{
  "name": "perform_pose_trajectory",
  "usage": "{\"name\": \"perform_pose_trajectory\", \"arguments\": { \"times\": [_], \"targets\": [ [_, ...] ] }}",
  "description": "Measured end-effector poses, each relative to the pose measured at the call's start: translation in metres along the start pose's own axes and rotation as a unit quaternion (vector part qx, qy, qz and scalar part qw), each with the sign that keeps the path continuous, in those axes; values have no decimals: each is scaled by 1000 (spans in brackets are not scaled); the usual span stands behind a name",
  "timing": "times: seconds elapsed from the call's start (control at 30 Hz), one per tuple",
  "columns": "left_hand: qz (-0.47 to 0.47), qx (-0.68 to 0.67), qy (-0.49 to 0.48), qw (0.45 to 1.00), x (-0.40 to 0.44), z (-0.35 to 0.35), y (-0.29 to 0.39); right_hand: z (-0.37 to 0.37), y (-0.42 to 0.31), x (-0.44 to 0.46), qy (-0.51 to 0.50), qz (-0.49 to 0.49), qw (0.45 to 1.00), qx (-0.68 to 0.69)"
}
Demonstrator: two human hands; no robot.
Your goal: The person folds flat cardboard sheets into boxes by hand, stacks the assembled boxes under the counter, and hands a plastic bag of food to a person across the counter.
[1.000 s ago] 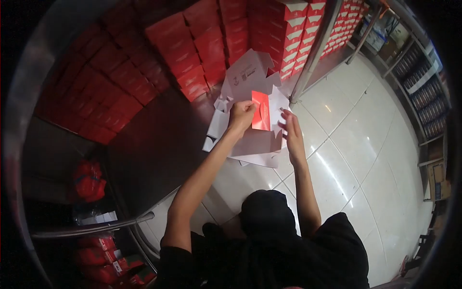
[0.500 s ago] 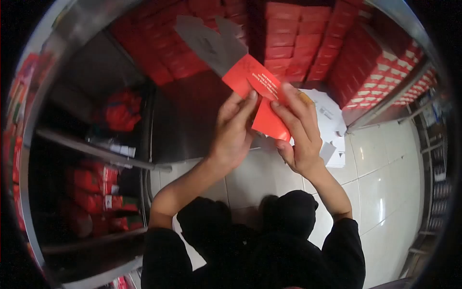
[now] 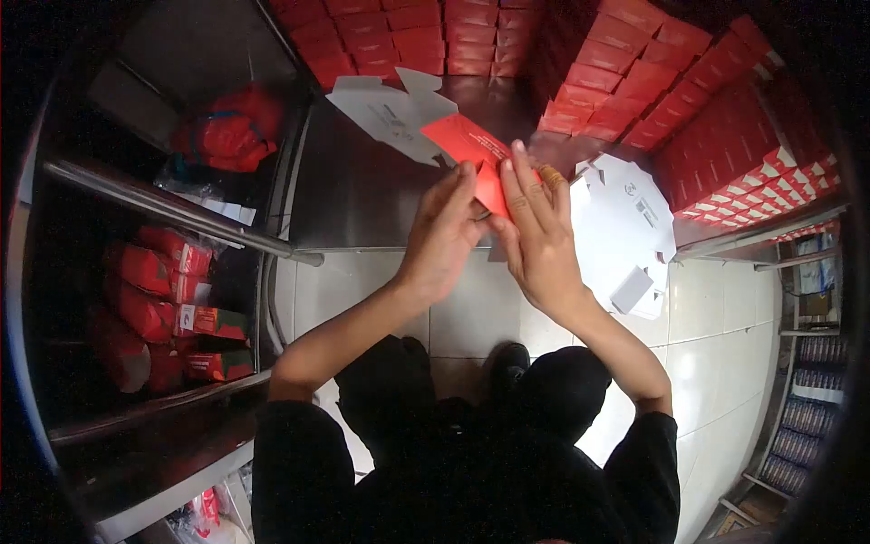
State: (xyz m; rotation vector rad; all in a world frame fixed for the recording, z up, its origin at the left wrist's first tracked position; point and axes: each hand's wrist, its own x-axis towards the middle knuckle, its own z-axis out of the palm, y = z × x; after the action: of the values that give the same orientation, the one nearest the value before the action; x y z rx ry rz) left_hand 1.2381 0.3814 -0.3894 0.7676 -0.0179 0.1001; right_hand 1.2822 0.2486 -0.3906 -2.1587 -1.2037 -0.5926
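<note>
Between my hands is a partly folded red carton [image 3: 490,189] with small pale print on one panel. A white die-cut flap [image 3: 385,116] shows at its far left end; whether it is joined on, I cannot tell. My left hand [image 3: 442,234] grips the near left edge, thumb up and fingers partly hidden behind. With its fingers together and laid along the red panel, my right hand [image 3: 542,240] presses the carton from the right. A ring sits on one of its fingers.
Flat white carton blanks [image 3: 625,218] are stacked to the right of my hands. Behind stand tall rows of red boxes [image 3: 616,68]. A metal-railed shelf [image 3: 172,210] with red packages [image 3: 149,308] is on the left. Tiled floor [image 3: 471,304] lies below.
The view has tipped, so more red boxes and the floor show. My right hand has flattened along the carton, and the lower red panel is folded up more closely between my hands.
</note>
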Motion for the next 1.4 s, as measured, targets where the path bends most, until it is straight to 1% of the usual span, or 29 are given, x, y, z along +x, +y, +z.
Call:
{"name": "perform_pose_trajectory", "arguments": {
  "times": [0.07, 0.1, 0.2, 0.23, 0.3, 0.4, 0.5, 0.63, 0.73, 0.77, 0.8, 0.87, 0.9, 0.93, 1.0, 1.03, 1.07, 1.13, 1.17, 1.23, 1.27, 1.3, 1.33, 1.37, 1.4],
  "targets": [
    [-31, 0, -15, 999, 4, -15, 12, 4, -5, 1, -23, -6, 1000, 0],
    [-32, 13, 50, 998, 4, -16, 12, 1, -9, 3, -25, -9, 1000, 17],
    [-5, 24, 27, 999, -2, -24, 13, -1, -14, 6, 8, 3, 996, 91],
    [-17, -7, -27, 999, -2, -27, 14, 0, -11, 6, 28, -11, 996, 84],
    [-22, 12, -6, 1000, -6, -21, 13, 0, -3, 8, 68, -39, 995, 68],
    [-20, 48, -1, 999, -5, -16, 15, -3, -5, 7, 65, -35, 994, 82],
    [-20, 68, 2, 997, -5, -20, 9, -4, -5, 2, 40, -26, 994, 98],
    [14, 95, -3, 995, -7, -13, -3, 7, 1, -4, 82, -9, 992, 96],
    [19, 126, -11, 992, -6, -16, -15, 13, 5, -2, 112, 19, 987, 110],
    [34, 116, 3, 993, -6, -10, -16, 15, 6, -2, 122, 34, 984, 127],
    [24, 77, 14, 997, -4, -7, -14, 15, 7, -1, 133, 46, 979, 145],
    [3, -4, 39, 999, -4, -5, -11, 9, -2, 4, 107, 33, 988, 109],
    [18, 70, 37, 997, -4, -7, -9, 6, -5, 4, 94, 27, 991, 90],
    [32, 144, 34, 989, -4, -10, -7, 4, -4, 2, 92, 33, 987, 127],
    [64, 287, 28, 955, -3, -15, -3, -1, 1, -3, 87, 41, 975, 201],
    [68, 296, 52, 951, 0, -6, 4, 2, 4, 2, 141, 138, 935, 294],
    [67, 325, 32, 943, 0, -12, 6, -1, 15, 9, 147, 212, 919, 297],
    [64, 383, -11, 922, -1, -30, 11, -6, 41, 29, 88, 195, 951, 224],
    [71, 386, 2, 920, -1, -33, 10, -6, 50, 36, 65, 211, 945, 241],
    [85, 436, 10, 896, 1, -40, 17, -6, 60, 48, 16, 237, 931, 277],
    [94, 461, 15, 882, 1, -41, 22, -7, 60, 51, 1, 271, 906, 327],
    [120, 438, 31, 890, 2, -35, 20, -8, 60, 53, -13, 303, 876, 375],
    [116, 450, 31, 885, 1, -36, 22, -9, 62, 55, -27, 334, 843, 421],
    [113, 461, 30, 880, 2, -40, 24, -2, 68, 54, -37, 278, 874, 396],
    [109, 473, 29, 874, 3, -42, 25, -3, 68, 54, -42, 249, 895, 367]
  ]
}}
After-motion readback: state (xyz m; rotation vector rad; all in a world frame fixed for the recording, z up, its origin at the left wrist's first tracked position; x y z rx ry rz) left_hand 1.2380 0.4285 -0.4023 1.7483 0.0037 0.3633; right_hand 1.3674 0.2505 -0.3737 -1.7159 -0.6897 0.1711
